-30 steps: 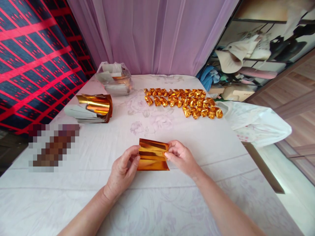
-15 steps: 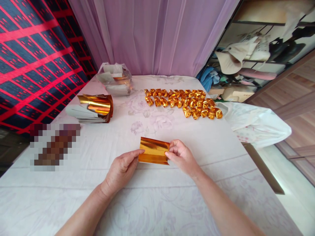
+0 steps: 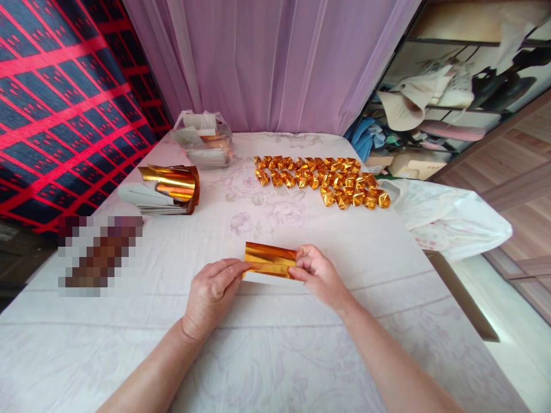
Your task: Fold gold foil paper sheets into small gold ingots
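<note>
A sheet of gold foil paper (image 3: 270,256) is stretched between my two hands above the table, its near edge turned so a strip of white backing shows. My left hand (image 3: 216,285) pinches its left end between thumb and fingers. At the right end, my right hand (image 3: 316,269) grips the sheet, thumb in front and curled fingers behind. Beyond them, several folded gold foil pieces (image 3: 321,179) sit in rows. On the left lies a curled stack of gold foil sheets (image 3: 172,189) with grey-white backs.
A clear plastic bag (image 3: 204,140) of more sheets stands at the table's back left. A blurred-out patch (image 3: 101,252) covers something at the left edge. Beside the table's right edge is a white plastic bag (image 3: 456,215); shelves with a cap (image 3: 404,106) rise behind it.
The near edge of the foil paper has turned up, so its white backing now shows along the front. Both hands keep their hold with slight finger movement.
</note>
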`<state>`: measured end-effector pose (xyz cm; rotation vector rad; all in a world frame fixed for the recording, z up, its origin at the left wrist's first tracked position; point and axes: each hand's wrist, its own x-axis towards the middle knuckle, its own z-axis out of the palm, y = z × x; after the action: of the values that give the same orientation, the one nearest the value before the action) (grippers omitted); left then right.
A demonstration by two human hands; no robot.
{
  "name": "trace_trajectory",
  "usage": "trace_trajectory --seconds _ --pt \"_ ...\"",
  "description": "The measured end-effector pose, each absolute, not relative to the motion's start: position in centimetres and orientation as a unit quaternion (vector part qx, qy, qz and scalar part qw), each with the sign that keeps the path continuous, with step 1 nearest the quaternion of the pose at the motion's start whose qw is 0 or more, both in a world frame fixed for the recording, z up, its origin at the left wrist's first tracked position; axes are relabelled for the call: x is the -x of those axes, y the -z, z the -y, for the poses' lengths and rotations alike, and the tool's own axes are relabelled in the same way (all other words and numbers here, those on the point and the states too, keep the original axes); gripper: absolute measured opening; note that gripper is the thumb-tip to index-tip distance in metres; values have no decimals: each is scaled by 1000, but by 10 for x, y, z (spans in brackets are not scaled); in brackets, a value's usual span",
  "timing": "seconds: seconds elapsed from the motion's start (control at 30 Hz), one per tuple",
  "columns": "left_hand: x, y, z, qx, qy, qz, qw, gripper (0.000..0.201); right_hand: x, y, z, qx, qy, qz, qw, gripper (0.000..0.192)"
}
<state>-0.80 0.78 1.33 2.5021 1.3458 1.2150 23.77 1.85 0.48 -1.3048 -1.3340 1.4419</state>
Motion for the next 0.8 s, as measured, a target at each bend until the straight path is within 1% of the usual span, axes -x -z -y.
trace_trajectory --seconds 0.17,0.27,0.4,0.6,0.7,0.8 --pt "7 -14 -8 -784 -407 -465 63 23 -237 -2 -18 500 -580 502 402 41" --pt "9 -14 -10 -795 -392 -461 49 20 -238 -2 -17 493 -573 516 403 33" --pt "12 -14 -13 -814 -366 -448 49 19 -240 -2 -16 487 -535 562 400 24" --pt "13 -13 -12 -802 -377 -461 47 9 -246 -10 -16 473 -503 626 362 27" --pt "12 -13 -11 -782 -391 -479 76 15 -247 -17 -15 461 -482 659 348 31" --pt "11 -14 -9 -760 -405 -492 128 15 -247 -19 -14 448 -469 683 334 28"
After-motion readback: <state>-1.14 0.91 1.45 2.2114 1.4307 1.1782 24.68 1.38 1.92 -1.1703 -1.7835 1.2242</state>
